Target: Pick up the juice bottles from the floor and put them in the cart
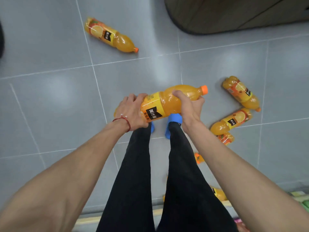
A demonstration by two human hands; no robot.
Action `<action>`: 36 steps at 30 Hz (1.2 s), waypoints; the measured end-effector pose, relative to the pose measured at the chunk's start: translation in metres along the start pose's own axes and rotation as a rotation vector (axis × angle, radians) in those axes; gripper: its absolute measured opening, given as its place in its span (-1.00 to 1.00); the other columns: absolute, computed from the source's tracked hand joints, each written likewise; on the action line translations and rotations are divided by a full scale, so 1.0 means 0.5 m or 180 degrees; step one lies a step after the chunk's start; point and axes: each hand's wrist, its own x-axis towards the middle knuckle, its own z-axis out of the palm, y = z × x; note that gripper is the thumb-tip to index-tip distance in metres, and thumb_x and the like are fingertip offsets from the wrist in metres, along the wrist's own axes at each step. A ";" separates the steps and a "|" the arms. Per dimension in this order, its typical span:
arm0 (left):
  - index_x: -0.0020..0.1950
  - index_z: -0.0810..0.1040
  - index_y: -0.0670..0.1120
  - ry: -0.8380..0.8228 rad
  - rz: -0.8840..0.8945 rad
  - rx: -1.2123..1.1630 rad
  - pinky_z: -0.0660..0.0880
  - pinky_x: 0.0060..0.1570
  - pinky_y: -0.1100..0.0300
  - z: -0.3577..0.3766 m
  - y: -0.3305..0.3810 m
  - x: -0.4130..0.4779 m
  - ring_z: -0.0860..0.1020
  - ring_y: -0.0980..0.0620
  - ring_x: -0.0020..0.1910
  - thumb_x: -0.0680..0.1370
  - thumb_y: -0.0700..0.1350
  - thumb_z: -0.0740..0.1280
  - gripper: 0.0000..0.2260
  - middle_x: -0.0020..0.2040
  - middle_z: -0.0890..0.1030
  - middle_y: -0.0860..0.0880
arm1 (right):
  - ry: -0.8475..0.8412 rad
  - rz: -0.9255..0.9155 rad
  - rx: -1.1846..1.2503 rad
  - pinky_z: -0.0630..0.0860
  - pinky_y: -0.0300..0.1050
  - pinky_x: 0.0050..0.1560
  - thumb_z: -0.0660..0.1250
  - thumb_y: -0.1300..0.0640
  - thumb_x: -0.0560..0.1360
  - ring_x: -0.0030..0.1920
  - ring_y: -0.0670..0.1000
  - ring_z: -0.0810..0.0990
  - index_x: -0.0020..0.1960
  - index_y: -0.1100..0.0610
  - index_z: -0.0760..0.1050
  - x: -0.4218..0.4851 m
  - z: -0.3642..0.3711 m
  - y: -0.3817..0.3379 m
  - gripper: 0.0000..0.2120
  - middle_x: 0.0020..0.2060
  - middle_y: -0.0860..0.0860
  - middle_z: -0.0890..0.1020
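I hold one orange juice bottle (167,102) level above my feet, its orange cap pointing right. My left hand (132,111) grips its base end and my right hand (189,106) grips its neck end. More juice bottles lie on the grey tiled floor: one at the far left (110,35), one at the right (241,93), another below it (231,121). Parts of further bottles show beside my right forearm (225,138) and lower down (219,194). No cart is in view.
A dark rounded object (234,14) fills the top right corner. My legs in black trousers and blue shoes (173,121) stand under the held bottle. A pale wooden edge (90,221) and coloured items (299,198) sit along the bottom.
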 end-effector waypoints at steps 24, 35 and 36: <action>0.41 0.23 0.24 0.1520 -0.1843 -0.1207 0.39 -0.18 0.12 -0.013 0.051 -0.753 0.48 -0.03 0.03 0.06 0.32 0.48 -0.05 0.07 0.45 0.05 | -0.2156 -0.1120 -0.1722 0.60 0.24 0.29 0.69 0.00 0.32 0.21 0.14 0.66 0.46 -0.08 0.28 -0.588 -0.050 0.034 -0.14 0.22 0.04 0.63; 0.41 0.24 0.26 0.1761 -0.2313 -0.1832 0.47 -0.05 0.07 0.068 -0.143 -0.985 0.48 0.00 0.12 0.07 0.36 0.48 -0.05 0.11 0.42 0.09 | -0.2575 -0.1211 -0.2285 0.58 0.27 0.31 0.67 0.02 0.27 0.23 0.15 0.64 0.44 -0.02 0.28 -0.793 0.121 0.260 -0.13 0.23 0.06 0.60; 0.40 0.25 0.26 0.1780 -0.2366 -0.1869 0.44 -0.09 0.09 0.070 -0.165 -1.004 0.50 0.01 0.09 0.07 0.38 0.48 -0.06 0.10 0.43 0.09 | -0.2626 -0.1218 -0.2337 0.58 0.28 0.30 0.67 0.01 0.24 0.22 0.15 0.65 0.44 0.01 0.30 -0.811 0.140 0.279 -0.11 0.22 0.07 0.62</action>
